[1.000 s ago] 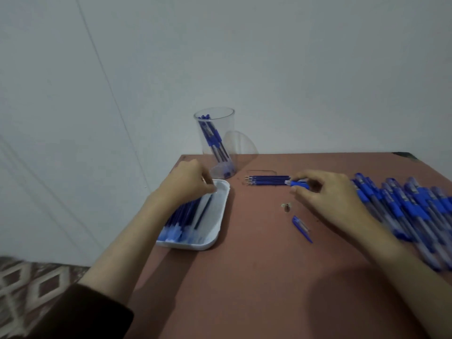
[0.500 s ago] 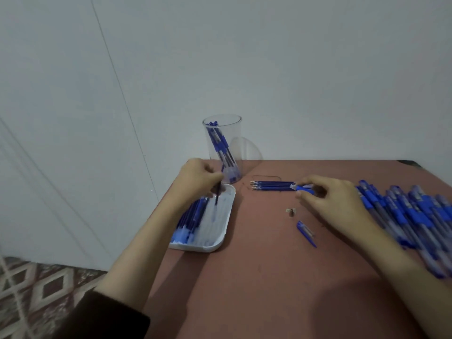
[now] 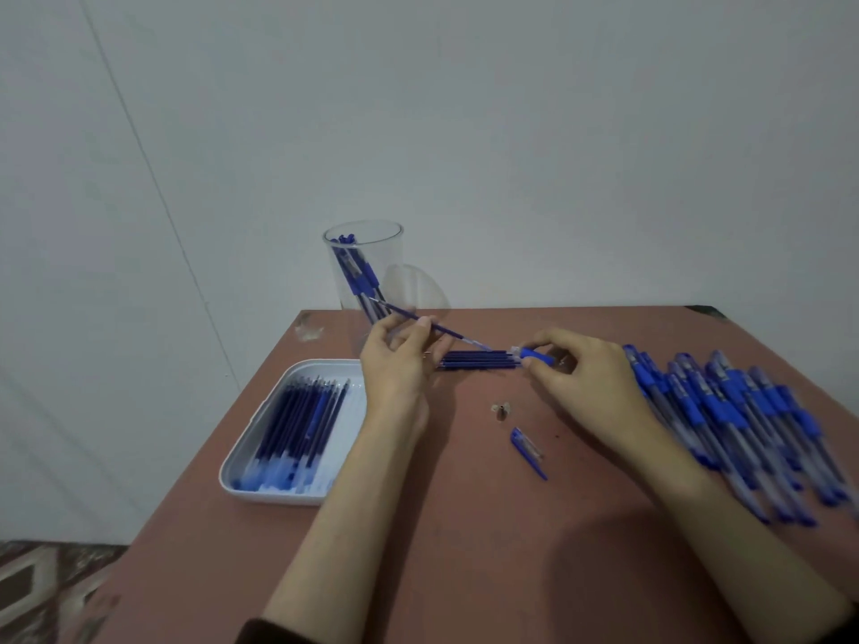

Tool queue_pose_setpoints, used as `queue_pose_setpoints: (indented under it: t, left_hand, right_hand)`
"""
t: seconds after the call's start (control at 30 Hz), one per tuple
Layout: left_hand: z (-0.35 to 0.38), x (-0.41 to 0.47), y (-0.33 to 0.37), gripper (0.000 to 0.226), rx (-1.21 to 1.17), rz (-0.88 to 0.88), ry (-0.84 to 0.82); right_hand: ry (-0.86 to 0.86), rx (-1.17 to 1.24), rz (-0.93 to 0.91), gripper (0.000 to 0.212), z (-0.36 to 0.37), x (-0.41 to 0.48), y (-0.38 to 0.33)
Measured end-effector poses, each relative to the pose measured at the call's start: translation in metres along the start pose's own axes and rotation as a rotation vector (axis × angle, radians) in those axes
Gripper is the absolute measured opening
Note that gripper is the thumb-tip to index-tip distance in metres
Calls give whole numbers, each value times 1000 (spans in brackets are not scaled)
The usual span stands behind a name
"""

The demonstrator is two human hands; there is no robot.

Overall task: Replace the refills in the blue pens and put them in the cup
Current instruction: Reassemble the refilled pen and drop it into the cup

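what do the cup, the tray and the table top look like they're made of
Cup: likely clear plastic, glossy; the pens inside show through its wall, though glass cannot be ruled out. Tray: probably white plastic, smooth with a slight sheen and rounded corners. Table top: matte reddish-brown, perhaps laminate or painted board; no grain shows.

Showed a reddish-brown table (image 3: 488, 550) against a plain pale grey wall (image 3: 511, 132), patterned floor tiles (image 3: 42, 583) at lower left, evenly lit.

- Plain indoor room, home-like: bare white wall (image 3: 465, 132) from 10 to 2 o'clock.
- Reddish-brown bench (image 3: 465, 574) against it; patterned floor tiles (image 3: 37, 583) at 7 o'clock.
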State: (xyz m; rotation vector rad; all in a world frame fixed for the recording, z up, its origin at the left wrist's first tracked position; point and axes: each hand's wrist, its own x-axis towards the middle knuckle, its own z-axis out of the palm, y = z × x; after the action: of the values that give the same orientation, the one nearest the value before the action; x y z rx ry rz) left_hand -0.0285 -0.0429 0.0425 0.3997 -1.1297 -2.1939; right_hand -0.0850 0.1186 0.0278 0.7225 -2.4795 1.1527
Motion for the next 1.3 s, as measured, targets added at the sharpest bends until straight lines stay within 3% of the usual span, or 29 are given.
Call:
queue_pose_setpoints:
  t: [0.83,1.3]
  left_hand:
    - [1,-3,-2,15,23,-23,-27]
    - [2,-5,-3,13,66,-24,-60]
  right_hand:
    - [-21,83,-98,14,-1,-5,-3]
    - [-37,55,-65,13,-2,-4,-5]
